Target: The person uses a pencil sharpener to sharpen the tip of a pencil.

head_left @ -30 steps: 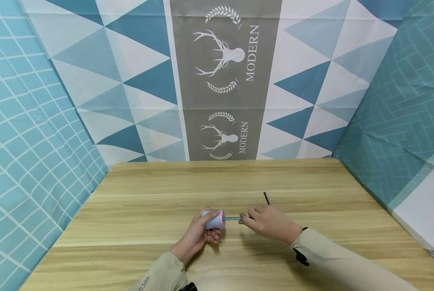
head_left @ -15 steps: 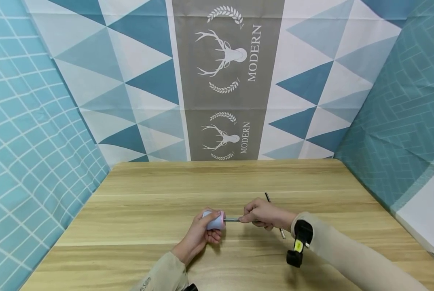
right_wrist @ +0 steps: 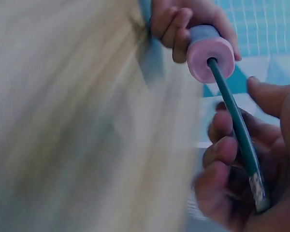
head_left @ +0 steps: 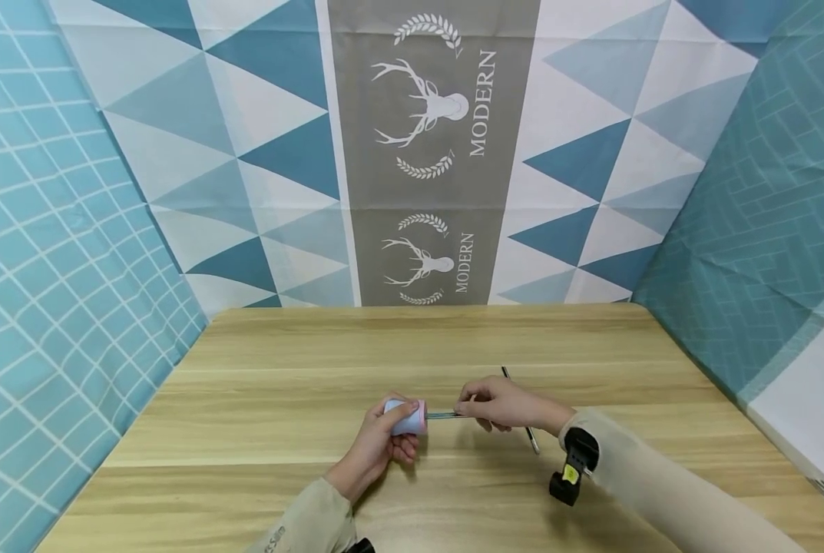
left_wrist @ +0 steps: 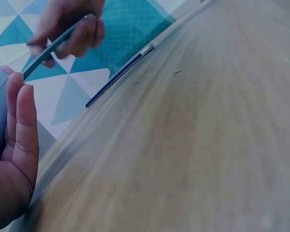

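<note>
Sharpener (head_left: 406, 417), a small blue-grey barrel with a pink face, sits low over the wooden surface (head_left: 259, 399), near its middle. Left of the sharpener hangs a teal cloth with a white grid; behind it, a backdrop of blue triangles and a grey deer panel; to its right, teal brick-pattern cloth. The left hand (head_left: 377, 442) curls round the sharpener. A dark green pencil (right_wrist: 234, 123) runs straight into the pink face, and the right hand (head_left: 501, 403) pinches that pencil just right of the sharpener. A second pencil (left_wrist: 118, 75) lies on the surface beyond the right hand.
</note>
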The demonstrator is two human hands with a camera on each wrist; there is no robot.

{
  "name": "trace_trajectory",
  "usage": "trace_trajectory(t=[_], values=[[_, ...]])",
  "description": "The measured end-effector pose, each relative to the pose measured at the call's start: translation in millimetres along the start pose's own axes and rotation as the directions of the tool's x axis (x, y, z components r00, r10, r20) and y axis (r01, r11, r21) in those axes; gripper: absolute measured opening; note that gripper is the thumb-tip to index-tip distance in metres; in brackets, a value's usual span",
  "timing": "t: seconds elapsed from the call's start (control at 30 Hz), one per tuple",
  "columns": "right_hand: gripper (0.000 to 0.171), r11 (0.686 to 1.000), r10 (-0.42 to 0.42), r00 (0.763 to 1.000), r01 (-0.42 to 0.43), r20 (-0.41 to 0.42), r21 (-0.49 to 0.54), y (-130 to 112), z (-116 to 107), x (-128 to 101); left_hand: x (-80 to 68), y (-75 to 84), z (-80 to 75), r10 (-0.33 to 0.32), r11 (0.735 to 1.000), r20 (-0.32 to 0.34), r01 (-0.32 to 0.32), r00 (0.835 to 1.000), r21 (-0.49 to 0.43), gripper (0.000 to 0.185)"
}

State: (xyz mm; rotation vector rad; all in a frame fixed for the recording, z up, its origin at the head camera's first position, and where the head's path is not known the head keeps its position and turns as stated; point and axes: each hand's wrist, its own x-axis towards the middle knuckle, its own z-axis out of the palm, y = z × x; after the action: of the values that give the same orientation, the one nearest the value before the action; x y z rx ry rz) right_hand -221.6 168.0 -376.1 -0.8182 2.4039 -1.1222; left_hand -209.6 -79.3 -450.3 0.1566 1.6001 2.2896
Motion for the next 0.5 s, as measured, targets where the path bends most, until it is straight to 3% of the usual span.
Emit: trace_trajectory(t=[0.03,0.07,0.1,0.13,0.23,0.27,0.33,0.4,0.5], values=[[0.02,0.988,-0.082,0.996,0.077,-0.026,-0.131,-2,0,-3,-0.2,-0.1,0.3,-0.003,1.0,0.003,0.003,1.0,-0.004,0.009],[0.015,0.952,-0.174,0.984,0.157,-0.044,-0.264,-4,-1,-5,-0.3,-0.4,0.5,-0.006,1.0,0.003,0.006,1.0,-0.009,0.01],[0.012,0.888,-0.267,0.962,0.224,-0.053,-0.402,-4,-1,-8,-0.2,-0.6,0.6,-0.008,1.0,0.004,0.008,1.0,-0.011,0.011],[0.01,0.792,-0.361,0.932,0.281,-0.044,-0.541,-3,0,-9,0.0,-0.8,0.7,-0.01,1.0,0.002,0.01,1.0,-0.014,0.012],[0.007,0.436,-0.588,0.808,0.356,0.038,-0.827,3,4,-11,0.8,-1.2,-0.1,-0.01,1.0,-0.015,0.009,1.0,-0.019,0.015],[0.012,0.338,-0.639,0.767,0.355,0.064,-0.872,7,5,-10,1.1,-1.2,-0.5,-0.008,1.0,-0.021,0.008,1.0,-0.021,0.015],[0.029,0.2,-0.711,0.696,0.336,0.1,-0.92,13,9,-8,1.5,-1.1,-1.4,-0.007,1.0,-0.029,0.006,1.0,-0.027,0.016],[0.042,0.147,-0.772,0.628,0.326,0.098,-0.934,17,11,-4,1.9,-1.3,-2.0,-0.009,0.999,-0.02,0.009,1.0,-0.031,0.017],[0.039,0.124,-0.846,0.529,0.327,0.073,-0.937,20,15,2,2.0,-2.0,-2.0,-0.027,0.999,0.012,0.028,1.0,-0.035,0.017]])
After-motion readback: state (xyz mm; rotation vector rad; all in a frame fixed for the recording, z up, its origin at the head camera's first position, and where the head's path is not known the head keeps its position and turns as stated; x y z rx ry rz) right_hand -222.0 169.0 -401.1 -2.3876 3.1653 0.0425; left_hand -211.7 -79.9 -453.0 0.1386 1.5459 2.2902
